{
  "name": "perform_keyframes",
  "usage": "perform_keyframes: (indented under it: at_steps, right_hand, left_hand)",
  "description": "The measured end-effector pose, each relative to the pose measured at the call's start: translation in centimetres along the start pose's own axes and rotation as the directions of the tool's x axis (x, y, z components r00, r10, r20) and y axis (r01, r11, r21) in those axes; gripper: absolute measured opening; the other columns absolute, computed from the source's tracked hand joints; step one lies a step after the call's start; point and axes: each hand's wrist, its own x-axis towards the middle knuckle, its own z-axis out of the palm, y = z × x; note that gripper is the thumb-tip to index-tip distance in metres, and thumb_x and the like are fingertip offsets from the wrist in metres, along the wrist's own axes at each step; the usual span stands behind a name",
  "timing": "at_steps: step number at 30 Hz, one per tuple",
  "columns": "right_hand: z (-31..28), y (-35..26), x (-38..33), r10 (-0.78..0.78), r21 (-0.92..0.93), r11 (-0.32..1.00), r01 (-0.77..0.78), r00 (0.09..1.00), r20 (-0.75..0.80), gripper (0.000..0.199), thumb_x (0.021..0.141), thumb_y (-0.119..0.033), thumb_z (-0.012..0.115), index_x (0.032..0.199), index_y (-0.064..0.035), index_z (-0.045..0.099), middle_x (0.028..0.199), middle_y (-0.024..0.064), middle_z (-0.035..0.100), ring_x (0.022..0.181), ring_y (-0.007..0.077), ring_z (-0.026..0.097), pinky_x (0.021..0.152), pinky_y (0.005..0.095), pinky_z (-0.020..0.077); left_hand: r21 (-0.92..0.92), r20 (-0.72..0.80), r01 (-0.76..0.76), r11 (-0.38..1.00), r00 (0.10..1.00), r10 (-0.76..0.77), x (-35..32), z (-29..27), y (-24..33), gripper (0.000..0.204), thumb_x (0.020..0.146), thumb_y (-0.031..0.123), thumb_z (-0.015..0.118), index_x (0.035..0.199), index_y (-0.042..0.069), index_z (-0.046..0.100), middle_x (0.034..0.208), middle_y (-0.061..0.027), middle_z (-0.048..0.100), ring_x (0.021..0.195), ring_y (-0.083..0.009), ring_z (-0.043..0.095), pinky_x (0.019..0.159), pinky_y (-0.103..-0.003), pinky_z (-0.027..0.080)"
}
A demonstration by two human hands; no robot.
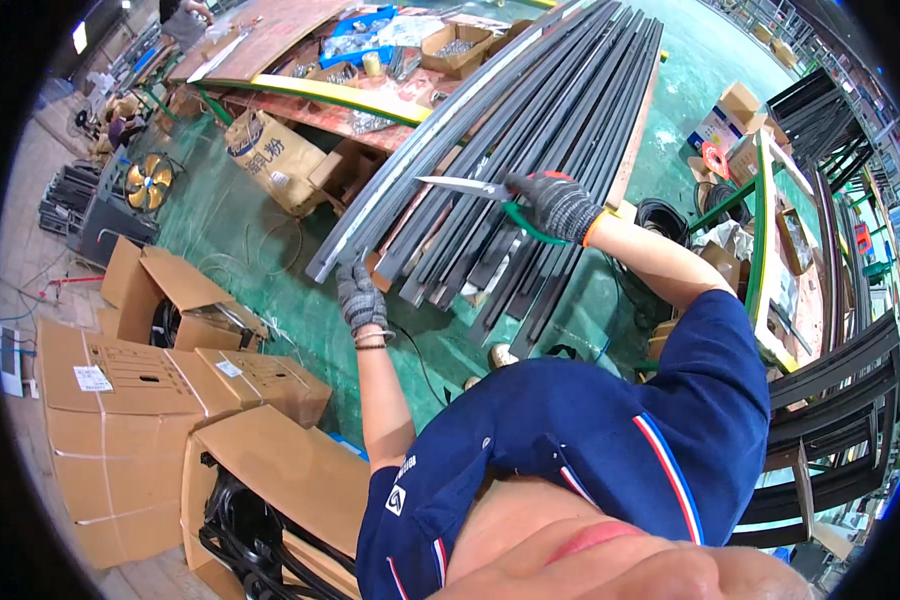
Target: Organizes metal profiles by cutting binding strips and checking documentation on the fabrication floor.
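Long dark grey profile strips [490, 185] lie side by side in a bundle across a table, their near ends uneven. My right hand [560, 207], in a grey knitted glove, is closed round the green-handled scissors [467, 187] above the bundle. Their silver blade points left over the strips, and part of the green handle shows below the hand. At the near left end of the bundle, my left hand [362, 297], also gloved, has its fingers bent against the edge of the leftmost strip [355, 232]. Its fingertips are partly hidden there.
Cardboard boxes [135, 400] stand at the left, one open box [280, 470] holding black coiled parts. A workbench [370, 110] with small parts lies beyond the strips. A fan [150, 183] stands far left. Green-framed racks [765, 240] with more profiles line the right.
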Motion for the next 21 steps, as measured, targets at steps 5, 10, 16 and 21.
perform_keyframes:
  at_steps: [5, 10, 16, 21]
  right_hand:
    - [1.0, 8.2, 1.0, 0.077, -0.142, 0.987, -0.068, 0.995, 0.058, 0.03, 0.077, -0.029, 0.055, 0.1, -0.009, 0.056, 0.079, 0.0177, 0.061, 0.075, 0.0333, 0.06, 0.064, 0.0437, 0.047]
    - [-1.1, 9.8, 1.4, -0.026, -0.04, 0.999, 0.029, 0.997, 0.079, 0.034, 0.077, -0.027, 0.056, 0.103, -0.0051, 0.055, 0.081, 0.0176, 0.061, 0.08, 0.035, 0.06, 0.07, 0.0435, 0.0475]
    - [2.2, 5.5, 6.2, -0.372, 0.128, 0.917, 0.378, 0.925, -0.073, 0.037, 0.077, -0.026, 0.061, 0.108, -0.0056, 0.054, 0.085, 0.0191, 0.06, 0.075, 0.0358, 0.058, 0.068, 0.0415, 0.0475]
    - [4.8, -2.7, 9.4, -0.57, 0.251, 0.741, 0.623, 0.781, -0.256, 0.026, 0.078, -0.021, 0.061, 0.099, -0.0063, 0.06, 0.085, 0.0172, 0.061, 0.078, 0.0339, 0.059, 0.071, 0.0409, 0.0477]
  left_hand:
    - [-0.108, 0.093, 0.187, 0.976, 0.98, -0.177, -0.1, 1.8, 0.9, 0.03, 0.09, 0.028, 0.045, 0.088, -0.001, 0.053, 0.085, -0.017, 0.055, 0.077, -0.028, 0.051, 0.074, -0.039, 0.04]
    - [-0.024, 0.128, 0.181, 0.983, 0.976, -0.177, -0.7, 2.5, 0.7, 0.025, 0.088, 0.025, 0.048, 0.086, 0.001, 0.054, 0.081, -0.0137, 0.057, 0.076, -0.0229, 0.054, 0.071, -0.035, 0.042]
    - [-0.083, 0.008, 0.152, 0.985, 0.988, -0.152, 0.2, -2.0, 4.8, 0.029, 0.087, 0.019, 0.049, 0.106, -0.001, 0.057, 0.1, -0.0143, 0.06, 0.089, -0.0223, 0.055, 0.081, -0.033, 0.042]
    - [0.049, -0.085, 0.162, 0.986, 0.984, -0.157, 1.7, -3.2, 1.5, 0.03, 0.083, 0.03, 0.052, 0.096, 0.005, 0.062, 0.094, -0.0179, 0.062, 0.089, -0.0321, 0.059, 0.08, -0.037, 0.044]
